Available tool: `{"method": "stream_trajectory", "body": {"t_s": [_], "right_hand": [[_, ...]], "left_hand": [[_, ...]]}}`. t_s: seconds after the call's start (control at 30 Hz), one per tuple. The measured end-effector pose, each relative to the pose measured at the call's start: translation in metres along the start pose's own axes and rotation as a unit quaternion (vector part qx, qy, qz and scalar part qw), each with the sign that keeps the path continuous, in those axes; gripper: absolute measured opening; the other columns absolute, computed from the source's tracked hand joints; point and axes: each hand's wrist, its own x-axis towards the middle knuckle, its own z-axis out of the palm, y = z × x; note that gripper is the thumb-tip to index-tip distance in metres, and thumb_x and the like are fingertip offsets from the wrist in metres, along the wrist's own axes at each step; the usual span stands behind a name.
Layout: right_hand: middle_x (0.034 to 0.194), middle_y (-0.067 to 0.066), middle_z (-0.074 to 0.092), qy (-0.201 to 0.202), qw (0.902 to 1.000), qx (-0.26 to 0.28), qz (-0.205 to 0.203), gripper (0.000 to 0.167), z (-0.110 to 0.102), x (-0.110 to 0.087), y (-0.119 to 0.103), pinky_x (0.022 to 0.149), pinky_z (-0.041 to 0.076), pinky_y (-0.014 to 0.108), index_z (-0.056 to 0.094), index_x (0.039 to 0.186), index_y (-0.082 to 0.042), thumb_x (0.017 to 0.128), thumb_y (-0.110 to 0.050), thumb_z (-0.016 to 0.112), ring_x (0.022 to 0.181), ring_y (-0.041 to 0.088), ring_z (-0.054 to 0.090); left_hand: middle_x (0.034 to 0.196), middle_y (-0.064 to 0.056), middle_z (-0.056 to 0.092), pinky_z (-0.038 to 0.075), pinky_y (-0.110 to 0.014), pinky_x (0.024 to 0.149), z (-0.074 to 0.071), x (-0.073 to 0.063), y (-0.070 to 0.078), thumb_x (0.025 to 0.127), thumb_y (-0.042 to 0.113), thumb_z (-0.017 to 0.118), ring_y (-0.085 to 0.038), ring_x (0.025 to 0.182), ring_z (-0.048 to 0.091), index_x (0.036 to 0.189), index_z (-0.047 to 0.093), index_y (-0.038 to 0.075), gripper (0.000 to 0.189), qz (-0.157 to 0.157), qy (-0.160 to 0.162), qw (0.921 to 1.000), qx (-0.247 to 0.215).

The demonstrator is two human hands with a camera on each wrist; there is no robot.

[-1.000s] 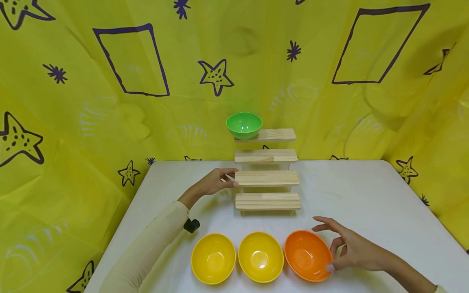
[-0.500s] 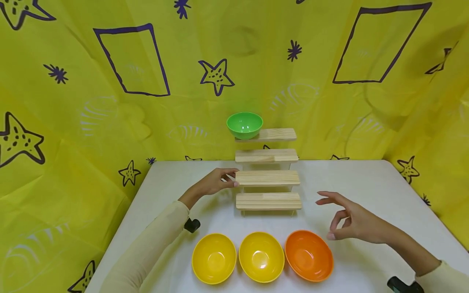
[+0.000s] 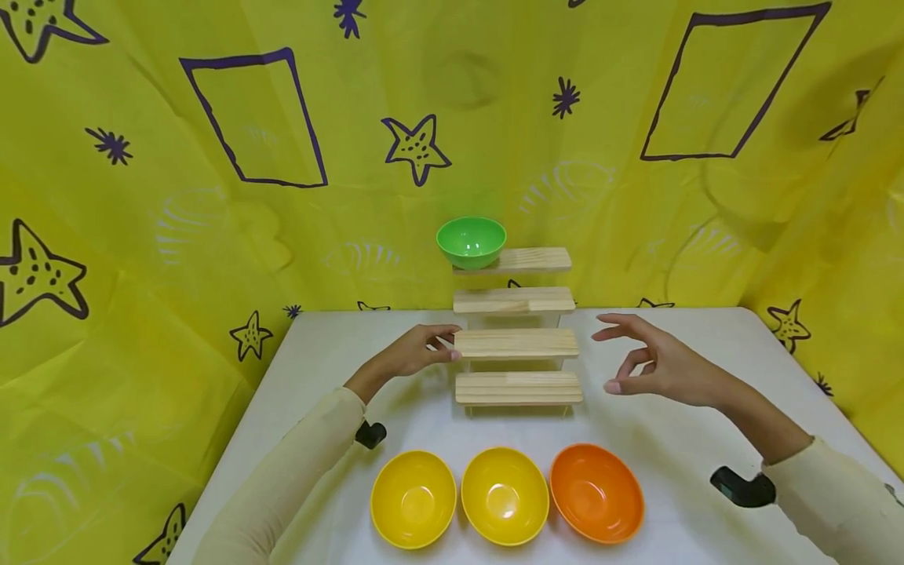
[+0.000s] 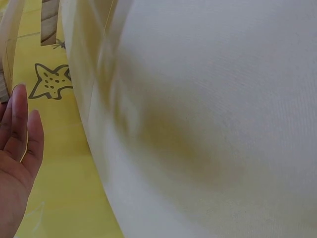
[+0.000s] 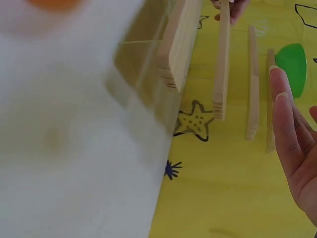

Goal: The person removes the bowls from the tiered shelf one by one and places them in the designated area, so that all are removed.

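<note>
A tiered wooden stand [image 3: 515, 343] rises in the middle of the white table, each tier a flat pale plank. My left hand [image 3: 415, 351] holds the left end of its second plank from the bottom, thumb at the front corner and fingertips at the back one. On the left end of the top plank sits a green bowl [image 3: 471, 242]. To the right of the stand, my right hand [image 3: 664, 361] hovers with nothing in it, fingers loosely bent and thumb apart from them. Both the stand and the green bowl [image 5: 293, 69] also show in the right wrist view.
Along the near part of the table [image 3: 318, 471] stand a yellow bowl [image 3: 413, 500], a second yellow bowl [image 3: 504, 496] and an orange bowl [image 3: 596, 493], side by side. Behind the table hangs a yellow patterned cloth [image 3: 339, 212], close to the stand's back.
My right hand has left the orange bowl's rim and travelled away from me, up beside the stand. The left hand, the stand and the bowls keep their places.
</note>
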Motion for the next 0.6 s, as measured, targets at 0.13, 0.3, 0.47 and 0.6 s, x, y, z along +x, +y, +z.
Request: {"method": "stream_trajectory", "body": {"t_s": [0.13, 0.3, 0.47, 0.6], "right_hand": [[0.141, 0.011, 0.049, 0.000, 1.0000, -0.003, 0.004, 0.086, -0.004, 0.015, -0.007, 0.070, 0.057, 0.031, 0.029, 0.155, -0.012, 0.086, -0.012, 0.080, 0.077, 0.020, 0.071], [0.146, 0.016, 0.046, -0.003, 0.9998, -0.004, 0.017, 0.084, -0.010, 0.033, -0.013, 0.076, 0.056, 0.032, 0.027, 0.156, -0.015, 0.089, -0.015, 0.078, 0.081, 0.021, 0.071], [0.148, 0.017, 0.045, -0.001, 0.9995, 0.000, 0.032, 0.081, -0.016, 0.050, -0.016, 0.077, 0.055, 0.034, 0.028, 0.156, -0.016, 0.091, -0.018, 0.076, 0.084, 0.021, 0.072], [0.148, 0.017, 0.046, 0.004, 0.9992, 0.001, 0.041, 0.079, -0.018, 0.063, -0.018, 0.076, 0.055, 0.038, 0.029, 0.155, -0.015, 0.091, -0.019, 0.076, 0.086, 0.020, 0.072]], "left_hand": [[0.127, -0.017, 0.066, 0.054, -0.030, 0.085, -0.001, 0.000, 0.000, 0.097, 0.022, 0.069, -0.025, 0.107, 0.066, 0.144, 0.054, 0.005, 0.052, 0.002, 0.002, 1.0000, -0.002], [0.127, -0.017, 0.065, 0.054, -0.030, 0.085, -0.004, 0.001, 0.002, 0.097, 0.021, 0.069, -0.025, 0.108, 0.066, 0.144, 0.054, 0.005, 0.052, -0.002, 0.002, 1.0000, 0.004], [0.129, -0.018, 0.063, 0.054, -0.033, 0.089, -0.001, 0.000, 0.002, 0.098, 0.022, 0.068, -0.027, 0.111, 0.065, 0.146, 0.052, 0.005, 0.053, -0.007, 0.004, 0.9999, 0.006], [0.131, -0.019, 0.062, 0.054, -0.035, 0.091, 0.000, -0.001, 0.001, 0.098, 0.023, 0.067, -0.028, 0.114, 0.064, 0.147, 0.050, 0.005, 0.055, -0.010, 0.002, 0.9999, 0.011]]}}
